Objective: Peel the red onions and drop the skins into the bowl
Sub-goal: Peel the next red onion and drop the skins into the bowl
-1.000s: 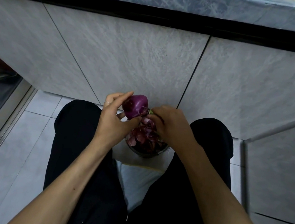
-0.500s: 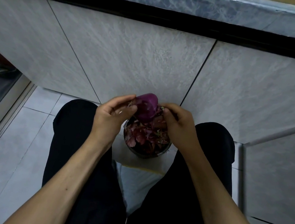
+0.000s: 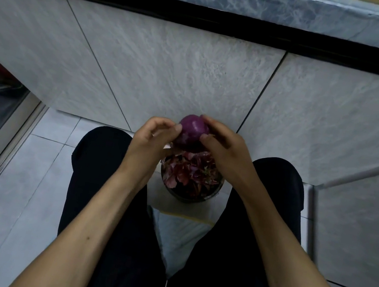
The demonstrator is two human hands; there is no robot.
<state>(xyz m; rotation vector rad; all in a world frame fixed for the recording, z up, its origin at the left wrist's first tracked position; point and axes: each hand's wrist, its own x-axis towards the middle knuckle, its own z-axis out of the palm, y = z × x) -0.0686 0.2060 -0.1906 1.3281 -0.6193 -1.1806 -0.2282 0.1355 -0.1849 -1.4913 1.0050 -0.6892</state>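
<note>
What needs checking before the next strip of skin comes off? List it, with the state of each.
1. Red onion held firmly: ok. The left hand and the right hand both grip it.
2. Onion over the bowl: ok in this view. It sits just beyond the far rim, so a dropped skin may miss.
3. Room in the bowl: not ok. The onion skins are heaped to the rim.
4. Bowl steady: cannot tell. It stands between the knees, its base hidden.
5. Loose skin left to pull: cannot tell. The visible top looks smooth and purple; the fingers hide the sides.
</note>
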